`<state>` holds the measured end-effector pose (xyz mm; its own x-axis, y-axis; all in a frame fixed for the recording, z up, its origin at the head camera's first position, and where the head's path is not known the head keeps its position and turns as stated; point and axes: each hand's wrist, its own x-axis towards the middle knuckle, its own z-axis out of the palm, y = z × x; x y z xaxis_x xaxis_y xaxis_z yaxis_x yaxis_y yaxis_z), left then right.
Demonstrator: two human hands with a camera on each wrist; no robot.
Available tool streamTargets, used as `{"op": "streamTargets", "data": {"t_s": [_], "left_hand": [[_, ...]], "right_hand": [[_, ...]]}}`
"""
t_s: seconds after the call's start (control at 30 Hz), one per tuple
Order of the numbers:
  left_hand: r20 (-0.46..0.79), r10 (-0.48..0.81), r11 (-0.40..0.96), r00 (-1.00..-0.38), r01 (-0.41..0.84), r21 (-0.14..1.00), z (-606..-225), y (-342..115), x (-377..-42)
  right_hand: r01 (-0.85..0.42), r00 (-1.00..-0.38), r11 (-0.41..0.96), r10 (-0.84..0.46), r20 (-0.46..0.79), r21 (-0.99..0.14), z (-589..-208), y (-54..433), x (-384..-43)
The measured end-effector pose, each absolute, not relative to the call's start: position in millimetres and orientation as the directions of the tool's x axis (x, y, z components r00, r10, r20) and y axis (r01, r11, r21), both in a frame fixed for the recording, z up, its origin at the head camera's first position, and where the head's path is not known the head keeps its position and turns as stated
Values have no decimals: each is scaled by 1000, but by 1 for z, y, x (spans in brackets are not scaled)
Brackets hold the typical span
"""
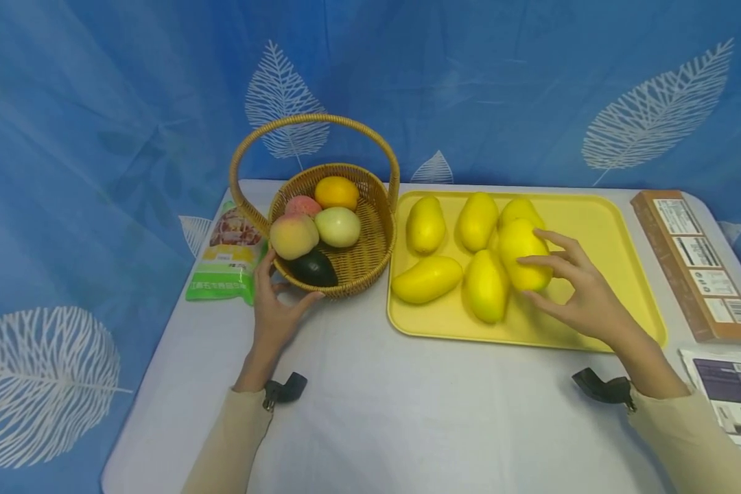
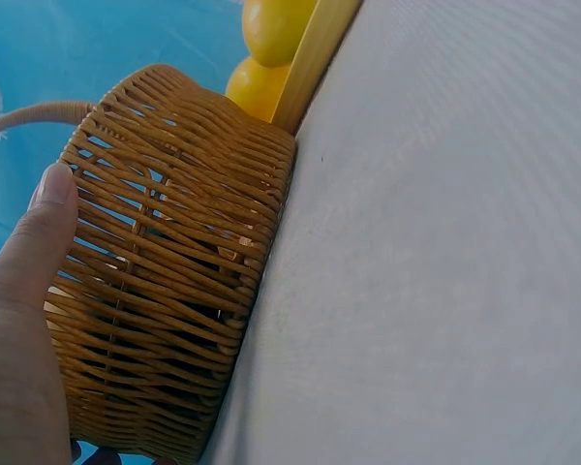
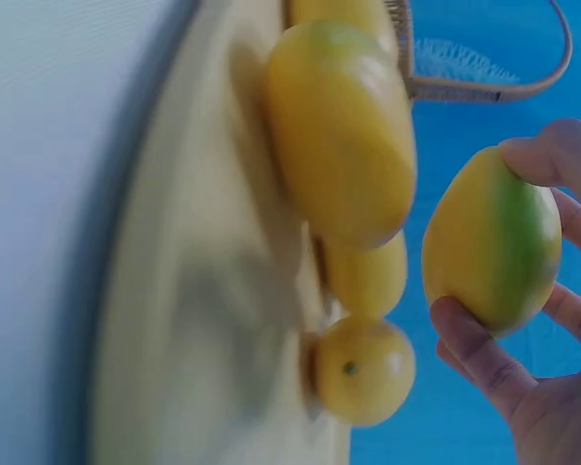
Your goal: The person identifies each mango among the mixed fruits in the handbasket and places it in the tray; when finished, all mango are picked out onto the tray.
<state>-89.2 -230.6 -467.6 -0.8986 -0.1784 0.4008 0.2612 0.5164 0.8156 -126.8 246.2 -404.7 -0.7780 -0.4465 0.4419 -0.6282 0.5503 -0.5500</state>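
My right hand pinches a yellow mango with a green flush between thumb and fingertips. In the right wrist view that mango is held off the yellow tray, apart from the mangoes lying there. Several other mangoes rest in the tray's left and middle. My left hand grips the near left side of a wicker basket, its thumb against the woven wall. Inside the basket lie a peach, a reddish fruit, an orange-yellow fruit, a pale green fruit and a dark avocado-like fruit.
The basket's tall arched handle rises above its rim. A green food packet lies left of the basket. To the tray's right are a long brown box and a purple-and-white packet. A blue curtain hangs behind the white table.
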Motion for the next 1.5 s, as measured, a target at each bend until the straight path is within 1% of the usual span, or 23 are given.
{"op": "streamTargets", "data": {"t_s": [0.27, 0.57, 1.0, 1.13, 1.23, 1.37, 1.5], "left_hand": [[407, -175, 514, -896, 270, 814, -465, -228, -92], [395, -184, 516, -900, 254, 818, -467, -230, -89], [388, -184, 515, -903, 247, 821, -467, -230, -87], [389, -177, 511, -904, 254, 821, -447, -221, -81], [397, -171, 512, -902, 263, 818, -444, -219, -81], [410, -174, 516, -895, 272, 813, -464, -228, -88], [417, -174, 519, -892, 276, 809, -468, -230, -89]], "right_hand": [[-547, -837, 617, -393, 380, -566, -421, 260, -114], [-568, -823, 597, -413, 389, -567, -435, 266, -106], [-548, -834, 595, -447, 324, -588, -447, 271, -100], [-528, -846, 609, -442, 299, -592, -448, 271, -100], [-492, -866, 627, -424, 266, -604, -447, 271, -98], [-456, -885, 645, -404, 232, -613, -447, 271, -97], [-432, -896, 659, -394, 207, -616, -446, 272, -96]]}}
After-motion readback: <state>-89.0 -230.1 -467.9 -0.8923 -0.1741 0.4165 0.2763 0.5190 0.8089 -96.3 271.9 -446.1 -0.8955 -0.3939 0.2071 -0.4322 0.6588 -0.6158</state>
